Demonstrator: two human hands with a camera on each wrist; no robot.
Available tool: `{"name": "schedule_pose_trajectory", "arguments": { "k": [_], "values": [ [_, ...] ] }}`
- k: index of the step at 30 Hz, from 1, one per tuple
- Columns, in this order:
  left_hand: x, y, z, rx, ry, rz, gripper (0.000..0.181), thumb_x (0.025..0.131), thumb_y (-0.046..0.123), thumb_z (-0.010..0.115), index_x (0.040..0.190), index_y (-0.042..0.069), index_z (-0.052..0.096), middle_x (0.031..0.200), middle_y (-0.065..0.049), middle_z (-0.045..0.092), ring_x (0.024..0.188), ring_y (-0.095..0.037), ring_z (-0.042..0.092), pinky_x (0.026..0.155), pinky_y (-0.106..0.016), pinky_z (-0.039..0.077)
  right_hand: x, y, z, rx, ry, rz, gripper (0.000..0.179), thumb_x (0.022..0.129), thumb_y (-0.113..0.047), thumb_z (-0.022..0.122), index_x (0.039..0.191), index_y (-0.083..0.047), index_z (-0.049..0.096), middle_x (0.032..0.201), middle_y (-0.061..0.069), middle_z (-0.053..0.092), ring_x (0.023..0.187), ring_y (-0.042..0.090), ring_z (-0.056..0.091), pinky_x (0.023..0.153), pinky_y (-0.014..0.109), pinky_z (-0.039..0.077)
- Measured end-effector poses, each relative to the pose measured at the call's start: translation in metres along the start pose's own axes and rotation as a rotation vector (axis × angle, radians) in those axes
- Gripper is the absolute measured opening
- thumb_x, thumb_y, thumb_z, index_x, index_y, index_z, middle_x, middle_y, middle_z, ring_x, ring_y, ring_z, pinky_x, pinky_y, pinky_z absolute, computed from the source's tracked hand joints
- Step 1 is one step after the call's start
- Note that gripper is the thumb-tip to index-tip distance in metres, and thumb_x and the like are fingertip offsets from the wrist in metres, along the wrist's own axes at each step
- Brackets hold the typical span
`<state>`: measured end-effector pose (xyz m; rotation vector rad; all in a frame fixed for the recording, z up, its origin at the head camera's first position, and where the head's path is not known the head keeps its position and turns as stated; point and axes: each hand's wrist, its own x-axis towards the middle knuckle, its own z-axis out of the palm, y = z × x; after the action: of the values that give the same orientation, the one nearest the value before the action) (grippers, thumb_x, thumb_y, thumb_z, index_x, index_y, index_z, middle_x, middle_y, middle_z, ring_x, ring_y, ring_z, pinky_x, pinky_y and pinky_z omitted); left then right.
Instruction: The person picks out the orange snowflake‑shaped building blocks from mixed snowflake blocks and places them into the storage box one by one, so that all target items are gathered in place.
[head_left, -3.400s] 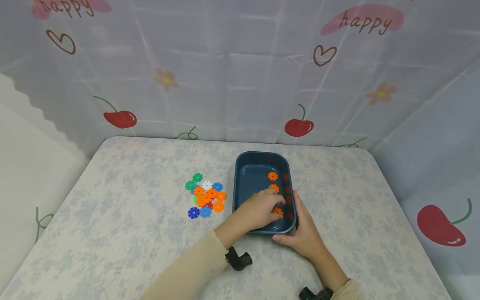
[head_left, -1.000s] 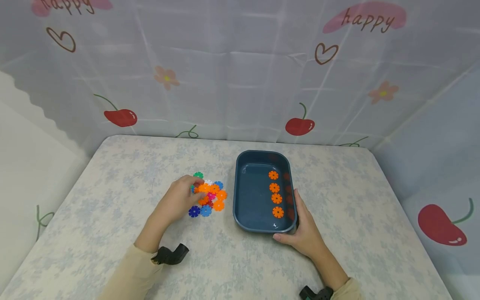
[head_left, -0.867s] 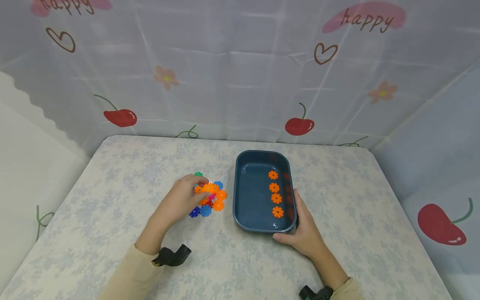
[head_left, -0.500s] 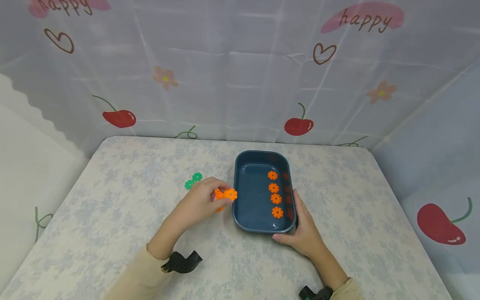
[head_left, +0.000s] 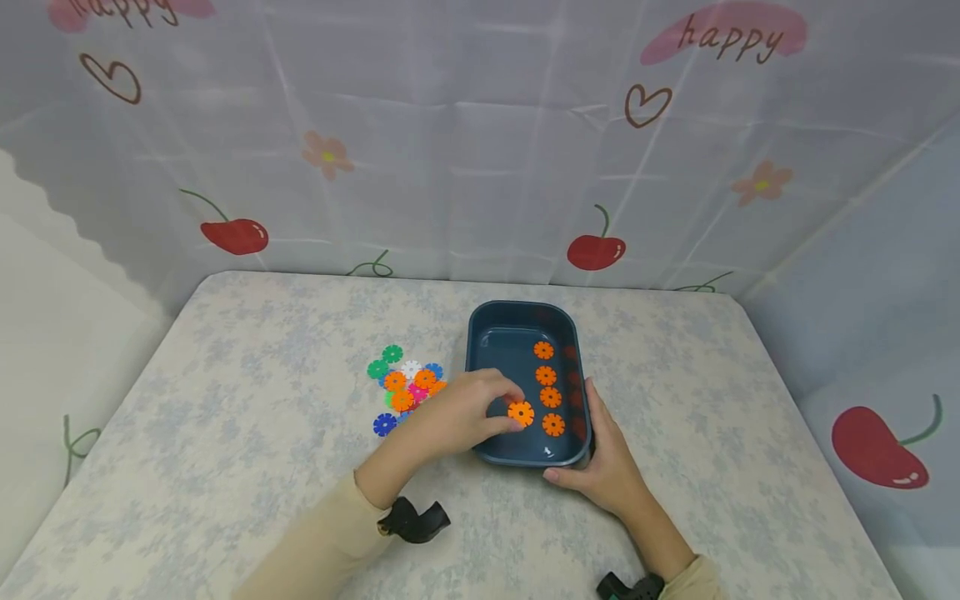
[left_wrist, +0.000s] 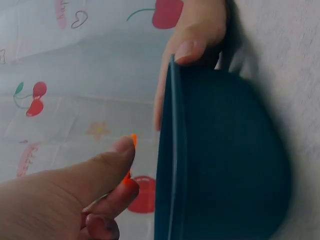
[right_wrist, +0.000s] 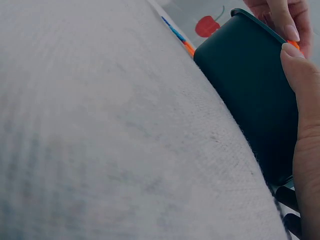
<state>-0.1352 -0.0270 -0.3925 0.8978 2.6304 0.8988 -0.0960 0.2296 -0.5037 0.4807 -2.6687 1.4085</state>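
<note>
My left hand [head_left: 465, 412] pinches an orange snowflake building disc [head_left: 521, 413] between thumb and fingers, over the near half of a dark blue plastic tray [head_left: 495, 350]. The left wrist view shows this disc edge-on, above the tray rim [left_wrist: 175, 150]. On the tray floor, several orange discs [head_left: 551, 397] lie in a line along the right side. My right hand [head_left: 611, 467] grips the tray's near right corner, fingers along the right wall and thumb at the near side. Left of the tray is a loose pile of discs [head_left: 402, 401], partly covered by my left hand.
Green discs [head_left: 378, 369], a white one [head_left: 411, 369] and a dark blue one [head_left: 385, 425] lie around the pile's edge. A pale patterned cloth [head_left: 262, 417] covers the table. A printed curtain [head_left: 450, 167] hangs behind its far edge.
My left hand reached into the pile, took an orange disc and carried it right, over the tray. An earlier orange disc was let go into the line. The right hand and tray stayed put.
</note>
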Motion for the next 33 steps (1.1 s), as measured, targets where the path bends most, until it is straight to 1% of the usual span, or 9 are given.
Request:
{"name": "schedule_pose_trajectory", "arguments": {
  "k": [2, 5, 9, 11, 14, 18, 23, 29, 33],
  "values": [
    [0.005, 0.003, 0.006, 0.023, -0.027, 0.01, 0.034, 0.089, 0.03, 0.075, 0.118, 0.014, 0.07, 0.114, 0.001, 0.068, 0.107, -0.018, 0.064, 0.092, -0.029, 0.054, 0.0, 0.0, 0.0, 0.015, -0.002, -0.009, 0.138, 0.063, -0.026, 0.095, 0.16, -0.027, -0.002, 0.167, 0.004, 0.014, 0.149, 0.031, 0.029, 0.112, 0.013, 0.024],
    [0.011, 0.005, 0.013, 0.061, -0.059, 0.013, 0.033, 0.089, 0.031, 0.075, 0.118, 0.015, 0.071, 0.113, 0.002, 0.068, 0.106, -0.018, 0.064, 0.093, -0.028, 0.053, 0.0, 0.0, 0.0, 0.014, -0.001, -0.007, 0.138, 0.062, -0.027, 0.095, 0.16, -0.028, -0.002, 0.167, 0.004, 0.014, 0.149, 0.03, 0.029, 0.112, 0.015, 0.026],
    [0.018, 0.006, 0.023, 0.122, -0.103, 0.023, 0.033, 0.089, 0.032, 0.075, 0.118, 0.015, 0.072, 0.113, 0.003, 0.069, 0.104, -0.015, 0.064, 0.092, -0.026, 0.053, 0.0, 0.0, 0.0, -0.002, -0.001, -0.004, 0.138, 0.062, -0.027, 0.095, 0.16, -0.027, -0.003, 0.167, 0.006, 0.014, 0.148, 0.032, 0.03, 0.115, 0.043, 0.035],
    [0.021, 0.005, 0.028, 0.153, -0.122, 0.035, 0.034, 0.089, 0.032, 0.075, 0.118, 0.015, 0.072, 0.113, 0.003, 0.069, 0.103, -0.014, 0.064, 0.092, -0.025, 0.053, 0.0, 0.0, 0.0, 0.001, -0.002, 0.001, 0.138, 0.062, -0.027, 0.095, 0.16, -0.027, -0.003, 0.167, 0.007, 0.013, 0.148, 0.033, 0.029, 0.112, 0.057, 0.034],
    [0.026, 0.004, 0.034, 0.19, -0.138, 0.049, 0.035, 0.088, 0.033, 0.075, 0.117, 0.014, 0.072, 0.112, 0.002, 0.07, 0.102, -0.012, 0.064, 0.092, -0.024, 0.052, 0.0, -0.001, 0.0, 0.007, -0.002, 0.003, 0.138, 0.062, -0.026, 0.095, 0.161, -0.022, -0.002, 0.167, 0.009, 0.012, 0.148, 0.037, 0.027, 0.109, 0.067, 0.03],
    [0.031, 0.003, 0.041, 0.212, -0.152, 0.055, 0.033, 0.088, 0.033, 0.076, 0.115, 0.014, 0.073, 0.11, 0.002, 0.07, 0.1, -0.012, 0.064, 0.09, -0.023, 0.053, -0.001, -0.001, 0.0, 0.007, 0.002, 0.002, 0.138, 0.061, -0.026, 0.095, 0.161, -0.015, 0.0, 0.167, 0.011, 0.012, 0.148, 0.039, 0.026, 0.109, 0.068, 0.03],
    [0.036, 0.001, 0.048, 0.241, -0.155, 0.045, 0.027, 0.087, 0.029, 0.077, 0.11, 0.014, 0.073, 0.104, 0.003, 0.069, 0.094, -0.01, 0.064, 0.084, -0.022, 0.053, -0.001, -0.002, 0.0, -0.002, 0.004, -0.005, 0.139, 0.06, -0.024, 0.096, 0.161, -0.02, 0.0, 0.166, 0.011, 0.014, 0.149, 0.036, 0.026, 0.109, 0.063, 0.031],
    [0.038, 0.002, 0.052, 0.255, -0.14, 0.039, 0.026, 0.086, 0.023, 0.079, 0.109, 0.012, 0.073, 0.103, 0.002, 0.07, 0.092, -0.01, 0.064, 0.083, -0.021, 0.053, -0.001, 0.0, -0.001, 0.019, 0.004, -0.007, 0.141, 0.059, -0.024, 0.096, 0.16, -0.027, -0.002, 0.167, 0.01, 0.013, 0.149, 0.036, 0.024, 0.108, 0.067, 0.029],
    [0.039, 0.001, 0.053, 0.252, -0.145, 0.036, 0.023, 0.085, 0.02, 0.079, 0.107, 0.013, 0.074, 0.101, 0.002, 0.07, 0.091, -0.009, 0.064, 0.082, -0.02, 0.053, -0.001, 0.001, 0.0, 0.009, 0.004, -0.009, 0.141, 0.059, -0.026, 0.096, 0.16, -0.027, -0.002, 0.166, 0.01, 0.013, 0.149, 0.037, 0.026, 0.108, 0.066, 0.03]
  ]
}}
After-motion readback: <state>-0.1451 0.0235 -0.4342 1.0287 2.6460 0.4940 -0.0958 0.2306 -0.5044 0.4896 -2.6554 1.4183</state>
